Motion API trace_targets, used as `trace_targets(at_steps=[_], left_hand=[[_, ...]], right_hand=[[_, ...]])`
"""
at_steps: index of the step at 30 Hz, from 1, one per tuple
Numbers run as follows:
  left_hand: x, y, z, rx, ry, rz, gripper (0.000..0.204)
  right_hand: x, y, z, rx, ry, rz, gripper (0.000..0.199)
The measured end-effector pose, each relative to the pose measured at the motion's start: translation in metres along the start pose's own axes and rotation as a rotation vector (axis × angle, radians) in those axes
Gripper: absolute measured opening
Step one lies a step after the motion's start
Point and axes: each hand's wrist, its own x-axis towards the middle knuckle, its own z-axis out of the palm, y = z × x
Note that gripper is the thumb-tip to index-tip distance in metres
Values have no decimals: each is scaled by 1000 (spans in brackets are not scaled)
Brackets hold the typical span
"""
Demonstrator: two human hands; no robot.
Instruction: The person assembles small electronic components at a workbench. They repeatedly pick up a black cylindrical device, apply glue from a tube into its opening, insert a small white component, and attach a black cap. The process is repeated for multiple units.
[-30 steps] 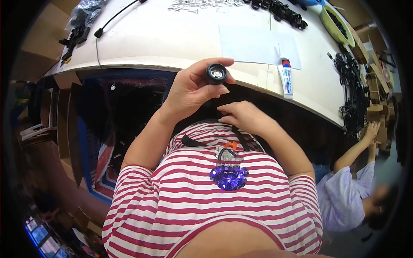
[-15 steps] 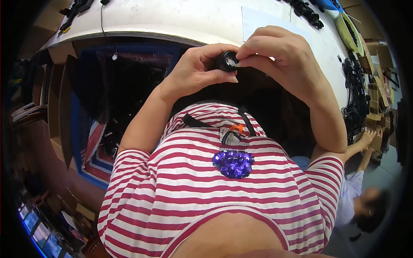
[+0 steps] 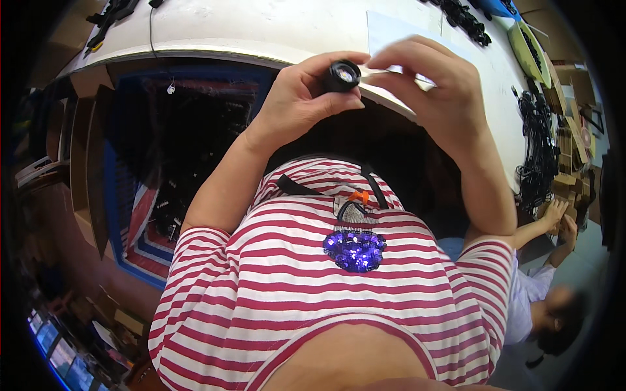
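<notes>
right now the left hand [image 3: 287,104] is clamped around a short black cylinder [image 3: 334,81], thumb below and forefinger above, its round end turned up toward the wearer and showing something pale and shiny inside the dark rim. just beside that end is the right hand [image 3: 447,85], its thumb and forefinger pointing at the rim; it is blurred, so whether those fingertips meet, pinch something small or touch the cylinder cannot be told. the cylinder is up in the air, seen against the near edge of a white tabletop [image 3: 228,32]. beyond the right hand lies a pale sheet [image 3: 385,32], and past it a row of small black parts [image 3: 466,23]. farther right are a yellow-green bowl [image 3: 520,49] with black pieces in it and a tangle of black cables [image 3: 538,150] along the table's edge. below the table, to the left, sits a blue plastic crate [image 3: 116,221], with brown cardboard [image 3: 81,163] beside it. the wearer has on a red-and-white striped shirt [image 3: 326,293] with a purple sequin patch [image 3: 355,251]. at far right, a co-worker in a pale lavender top [image 3: 521,306] reaches toward some cardboard pieces [image 3: 566,179].
</notes>
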Motion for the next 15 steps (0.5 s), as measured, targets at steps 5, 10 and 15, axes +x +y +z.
trace_targets(at_steps=[5,10,15], left_hand=[[3,-7,-6,-268,35,100,35],[10,-19,7,-357,-7,210,48],[12,-16,5,-387,-47,147,58]], right_hand=[[-54,17,43,189,-302,574,25],[-94,58,113,552,-362,652,23],[-97,61,106,681,-393,543,25]])
